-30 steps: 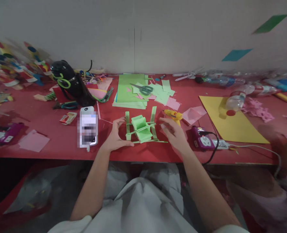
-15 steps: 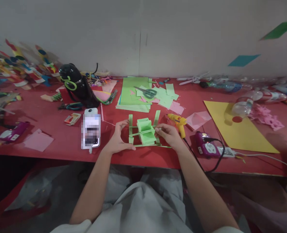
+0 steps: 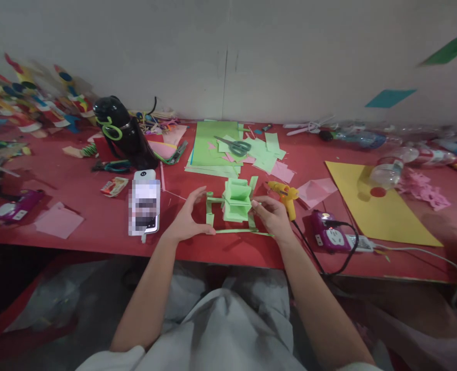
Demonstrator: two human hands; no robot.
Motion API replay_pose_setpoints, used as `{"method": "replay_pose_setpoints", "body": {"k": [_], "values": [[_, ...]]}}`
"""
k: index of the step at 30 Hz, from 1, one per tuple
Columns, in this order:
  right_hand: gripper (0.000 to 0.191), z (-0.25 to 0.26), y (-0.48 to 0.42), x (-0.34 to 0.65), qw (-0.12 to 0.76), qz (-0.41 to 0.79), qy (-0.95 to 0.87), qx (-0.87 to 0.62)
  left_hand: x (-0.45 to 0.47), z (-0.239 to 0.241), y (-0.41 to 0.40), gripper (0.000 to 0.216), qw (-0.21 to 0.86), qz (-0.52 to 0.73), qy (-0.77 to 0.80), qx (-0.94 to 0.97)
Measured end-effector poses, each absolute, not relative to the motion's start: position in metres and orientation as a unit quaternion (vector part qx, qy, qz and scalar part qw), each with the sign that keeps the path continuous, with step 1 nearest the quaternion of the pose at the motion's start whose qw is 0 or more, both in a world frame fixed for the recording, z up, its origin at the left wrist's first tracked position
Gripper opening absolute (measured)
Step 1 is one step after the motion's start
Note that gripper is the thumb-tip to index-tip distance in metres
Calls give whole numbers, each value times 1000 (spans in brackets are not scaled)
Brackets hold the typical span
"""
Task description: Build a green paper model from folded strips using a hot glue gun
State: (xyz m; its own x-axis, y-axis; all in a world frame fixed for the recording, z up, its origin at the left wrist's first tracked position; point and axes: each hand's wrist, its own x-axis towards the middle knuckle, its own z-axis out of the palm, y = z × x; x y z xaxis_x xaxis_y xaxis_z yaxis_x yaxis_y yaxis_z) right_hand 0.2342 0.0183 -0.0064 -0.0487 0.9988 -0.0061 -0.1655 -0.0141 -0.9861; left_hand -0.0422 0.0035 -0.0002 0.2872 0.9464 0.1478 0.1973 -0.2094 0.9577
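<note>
A small green paper model [image 3: 236, 202], a folded box hung in a frame of paper strips, stands on the red table [image 3: 251, 247] near its front edge. My left hand [image 3: 187, 219] curves round the frame's left post, thumb at the base and fingers on top. My right hand [image 3: 272, 216] pinches a thin green strip at the model's right side, and the box tilts up toward me. A long green strip lies flat along the model's front.
A phone [image 3: 146, 205] lies left of the model. A yellow glue gun [image 3: 286, 195] and purple power strip [image 3: 328, 234] with cables sit to the right. Green paper with scissors [image 3: 234, 146] lies behind. Yellow sheet [image 3: 383, 206], bottles and craft clutter surround.
My right hand moved in from open beside the model to pinching its right side. The box has swung upward within the frame. My left hand stayed at the left post.
</note>
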Motion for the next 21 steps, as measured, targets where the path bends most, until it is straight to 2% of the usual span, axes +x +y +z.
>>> {"method": "replay_pose_setpoints", "body": {"k": [4, 9, 21], "values": [[30, -7, 17, 236, 523, 549, -473, -448, -41, 2, 2, 93, 436, 403, 450, 667], [29, -6, 14, 237, 511, 549, -488, -446, -40, 4, 3, 82, 411, 414, 439, 683], [33, 1, 13, 234, 508, 522, -505, -463, -41, 4, 1, 78, 426, 412, 436, 677]]}}
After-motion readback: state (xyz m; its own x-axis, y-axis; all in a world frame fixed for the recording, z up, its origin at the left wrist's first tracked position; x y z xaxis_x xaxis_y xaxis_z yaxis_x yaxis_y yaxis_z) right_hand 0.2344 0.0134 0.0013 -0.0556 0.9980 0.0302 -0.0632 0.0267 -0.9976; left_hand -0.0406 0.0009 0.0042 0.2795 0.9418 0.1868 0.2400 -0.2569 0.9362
